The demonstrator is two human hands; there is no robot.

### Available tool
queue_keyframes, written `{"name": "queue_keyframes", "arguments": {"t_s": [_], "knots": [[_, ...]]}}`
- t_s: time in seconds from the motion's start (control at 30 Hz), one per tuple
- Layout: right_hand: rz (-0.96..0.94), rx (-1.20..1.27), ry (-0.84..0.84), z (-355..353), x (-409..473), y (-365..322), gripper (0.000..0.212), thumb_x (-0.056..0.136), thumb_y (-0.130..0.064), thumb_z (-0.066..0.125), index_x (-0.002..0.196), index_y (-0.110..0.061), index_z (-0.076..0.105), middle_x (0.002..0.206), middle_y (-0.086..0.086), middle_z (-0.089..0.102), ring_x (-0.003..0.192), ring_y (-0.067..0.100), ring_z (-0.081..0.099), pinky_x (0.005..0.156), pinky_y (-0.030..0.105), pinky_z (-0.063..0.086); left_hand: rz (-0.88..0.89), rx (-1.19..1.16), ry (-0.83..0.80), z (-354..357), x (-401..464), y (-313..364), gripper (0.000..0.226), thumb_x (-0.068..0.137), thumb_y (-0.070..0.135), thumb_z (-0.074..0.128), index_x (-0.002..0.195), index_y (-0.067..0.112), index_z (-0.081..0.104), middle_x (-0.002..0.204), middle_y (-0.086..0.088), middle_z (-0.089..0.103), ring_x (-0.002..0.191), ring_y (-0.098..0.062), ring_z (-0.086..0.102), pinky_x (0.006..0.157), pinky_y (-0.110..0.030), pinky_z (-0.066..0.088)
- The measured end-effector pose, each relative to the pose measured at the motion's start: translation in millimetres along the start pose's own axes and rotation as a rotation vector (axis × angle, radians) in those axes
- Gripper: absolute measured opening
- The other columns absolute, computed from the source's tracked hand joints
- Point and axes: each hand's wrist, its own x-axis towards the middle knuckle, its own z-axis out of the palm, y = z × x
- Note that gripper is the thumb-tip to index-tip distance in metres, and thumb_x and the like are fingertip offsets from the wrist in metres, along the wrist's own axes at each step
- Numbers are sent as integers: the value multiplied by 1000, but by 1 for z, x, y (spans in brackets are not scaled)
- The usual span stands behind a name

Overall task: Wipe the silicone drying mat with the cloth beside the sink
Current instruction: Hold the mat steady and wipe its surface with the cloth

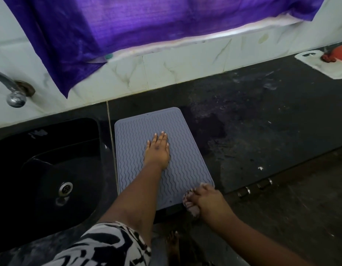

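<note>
Dark bench (262, 120) beside the black sink (51, 169) carries the grey silicone drying mat (185, 150). It is pinned flat by the open left hand (157, 150). At five o'clock, a bunched cloth (190, 203) is gripped by the right hand (208, 198). Wiping seems ready to start; next, the cloth should be swept across the ridges.

We see a dark stone bench (262, 116), wet and smeared, with a black sink (51, 169) set in at left. White marble-veined wall tiles (166, 68) run behind it, and a chrome tap (11, 89) comes out of them. A purple curtain (128, 25) hangs over a bright window. A white board (323, 66) lies far right.
</note>
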Motion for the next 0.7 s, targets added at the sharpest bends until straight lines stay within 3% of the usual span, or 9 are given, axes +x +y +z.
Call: {"name": "queue_keyframes", "arguments": {"t_s": [0.13,0.2,0.27,0.33,0.4,0.5,0.57,0.63,0.7], "knots": [[-131,178,-6,-17,-20,20,35,87,-25,64,122,-25,64,125,3,60,117,20,53,102,35,45,-2,20,-230,-24,10,6,56,104,35,20,155,20,1,163,4,-5,150,-19,-3,120,-40,0],[-120,579,160,-29,-29,33,19,87,-31,66,103,-23,73,103,2,70,95,19,65,85,34,56,-27,-50,-308,-41,11,8,63,103,36,29,154,21,-4,163,-3,-4,150,-25,2,119,-43,5],[7,879,430,-44,-26,45,11,85,-22,69,94,-21,76,87,-1,72,80,20,68,67,23,55,-43,-206,-210,-51,8,8,74,101,36,39,152,23,-13,162,-10,4,148,-30,11,119,-46,11],[73,861,588,-66,-6,55,20,79,-7,73,97,-15,76,82,-1,72,70,9,66,56,8,48,-29,-266,-109,-53,3,7,85,98,36,47,150,21,-19,163,-9,0,149,-29,9,119,-44,10],[86,857,552,-90,22,62,18,83,-4,67,96,-13,76,68,-2,71,55,4,61,42,8,42,-36,-260,-120,-53,7,5,90,97,33,51,150,18,-21,162,-5,-12,150,-25,1,119,-40,6],[93,696,529,-131,74,64,26,85,-2,57,98,-14,76,83,5,74,73,15,64,56,17,46,-80,-251,-104,-55,28,8,84,98,30,48,151,18,-16,162,-4,-12,150,-26,0,120,-42,6],[54,653,529,-156,110,63,19,84,-6,62,96,-12,76,81,5,72,69,14,62,62,22,46,-66,-237,-93,-58,49,12,74,101,31,41,153,18,-10,163,-5,-7,149,-27,0,119,-43,7],[12,595,552,-181,148,57,16,81,-7,66,93,-9,76,75,6,70,54,5,54,54,20,43,-14,-148,-62,-62,71,13,67,102,32,35,154,19,-5,163,-2,-8,149,-26,-6,120,-45,5],[-9,509,557,-199,191,54,15,81,-13,70,92,-8,76,83,12,74,56,10,59,49,21,46,78,-68,-29,-66,95,11,61,103,29,31,155,18,0,163,0,-7,149,-23,-7,121,-43,2]]}}
